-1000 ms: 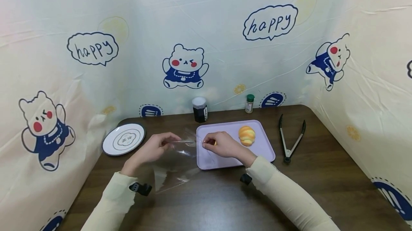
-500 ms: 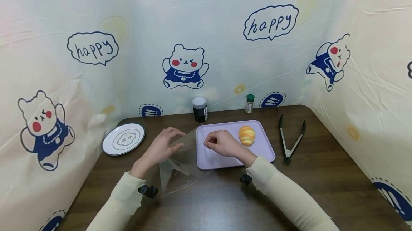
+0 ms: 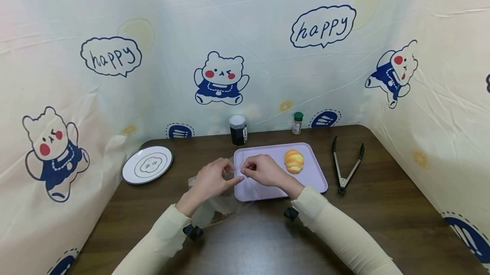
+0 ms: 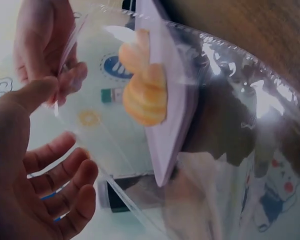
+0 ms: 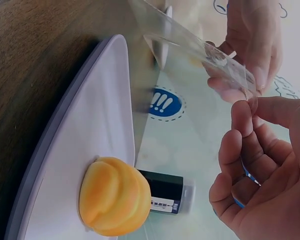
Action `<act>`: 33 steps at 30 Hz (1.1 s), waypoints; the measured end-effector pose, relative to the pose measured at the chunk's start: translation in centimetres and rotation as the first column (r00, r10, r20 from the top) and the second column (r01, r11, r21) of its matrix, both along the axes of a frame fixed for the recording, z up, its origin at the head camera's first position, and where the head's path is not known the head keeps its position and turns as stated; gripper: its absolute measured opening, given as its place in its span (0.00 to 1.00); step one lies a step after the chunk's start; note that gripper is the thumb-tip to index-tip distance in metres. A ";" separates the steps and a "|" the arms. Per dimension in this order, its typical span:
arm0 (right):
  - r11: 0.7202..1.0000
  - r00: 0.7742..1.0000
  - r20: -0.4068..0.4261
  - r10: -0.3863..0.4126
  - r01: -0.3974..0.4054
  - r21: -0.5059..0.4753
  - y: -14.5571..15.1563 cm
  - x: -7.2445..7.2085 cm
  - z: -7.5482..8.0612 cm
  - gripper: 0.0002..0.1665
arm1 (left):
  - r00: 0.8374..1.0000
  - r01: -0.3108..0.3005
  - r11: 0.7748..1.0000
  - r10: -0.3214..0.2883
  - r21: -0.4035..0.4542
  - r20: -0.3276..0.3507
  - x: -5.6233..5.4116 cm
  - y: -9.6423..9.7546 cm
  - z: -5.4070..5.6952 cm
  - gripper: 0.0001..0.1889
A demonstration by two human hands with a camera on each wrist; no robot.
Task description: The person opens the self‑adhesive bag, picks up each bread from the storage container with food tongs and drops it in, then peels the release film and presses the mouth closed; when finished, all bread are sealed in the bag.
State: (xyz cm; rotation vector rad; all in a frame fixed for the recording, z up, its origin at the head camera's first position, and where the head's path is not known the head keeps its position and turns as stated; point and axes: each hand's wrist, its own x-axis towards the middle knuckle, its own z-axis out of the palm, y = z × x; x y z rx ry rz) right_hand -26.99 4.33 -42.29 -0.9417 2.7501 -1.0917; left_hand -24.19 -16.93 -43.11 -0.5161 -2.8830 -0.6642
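Observation:
A clear plastic bag [image 3: 226, 207] hangs between the hands, over the left end of the lilac tray [image 3: 317, 181]. My right hand [image 3: 264, 170] pinches its edge between thumb and forefinger, as the right wrist view shows. My left hand [image 3: 212, 178] is beside the bag's edge, its fingers spread apart. In the left wrist view, the left thumb [image 4: 42, 92] overlaps the right fingertips at that edge. A striped yellow-orange bread roll [image 3: 294, 161] sits on the tray to the right of the right hand; it shows through the film in the left wrist view.
A white plate [image 3: 147, 165] with a dark rim lies at the left. Along the back stand a dark jar [image 3: 238, 130] with a pale lid and a green-capped spice bottle [image 3: 297, 124]. Spread tongs [image 3: 342, 185] lie right of the tray. A printed cloth hangs behind the table.
My left hand has let go of the bag's edge, spread its fingers and moved right, close to the right hand. The right hand has kept its pinch almost in place.

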 end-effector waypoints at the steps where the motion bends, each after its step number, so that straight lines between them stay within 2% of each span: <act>1: 1.000 1.000 -0.004 0.002 -0.002 -0.001 0.0 0.0 0.0 0.05 | 1.000 0.000 1.000 0.001 0.003 -0.009 0.0 0.1 -0.1 0.21; 6: 1.000 1.000 -0.005 0.008 -0.008 0.003 0.0 0.0 0.0 0.06 | 1.000 0.003 1.000 -0.002 0.023 -0.025 0.1 0.4 -0.3 0.16; 14: 0.999 1.000 0.007 -0.017 0.017 0.028 0.1 -0.4 -0.3 0.07 | 1.000 0.017 0.995 -0.018 0.099 0.015 0.2 0.5 0.5 0.11; 17: 0.999 1.000 0.004 -0.024 0.024 0.033 0.2 -0.4 -0.3 0.06 | 1.000 0.026 0.994 -0.024 0.106 -0.018 0.4 0.6 0.8 0.08; 22: 0.998 0.999 0.001 -0.037 0.037 0.048 0.4 -0.5 -0.3 0.06 | 0.996 0.020 0.998 -0.014 0.060 -0.089 0.8 0.9 1.3 0.07; 26: 0.996 0.999 -0.008 -0.054 0.055 0.073 0.5 -0.5 -0.4 0.06 | 0.994 -0.012 0.999 0.016 0.040 -0.112 1.0 1.1 1.6 0.06; 28: 0.995 0.998 -0.016 -0.057 0.058 0.077 0.6 -0.5 -0.5 0.06 | 0.992 -0.037 0.999 0.040 0.028 -0.122 1.0 1.2 1.7 0.05; 33: 0.992 0.997 -0.014 -0.074 0.075 0.098 0.9 -0.6 -0.5 0.06 | 0.991 -0.092 0.995 0.088 -0.026 -0.105 1.1 1.4 2.0 0.11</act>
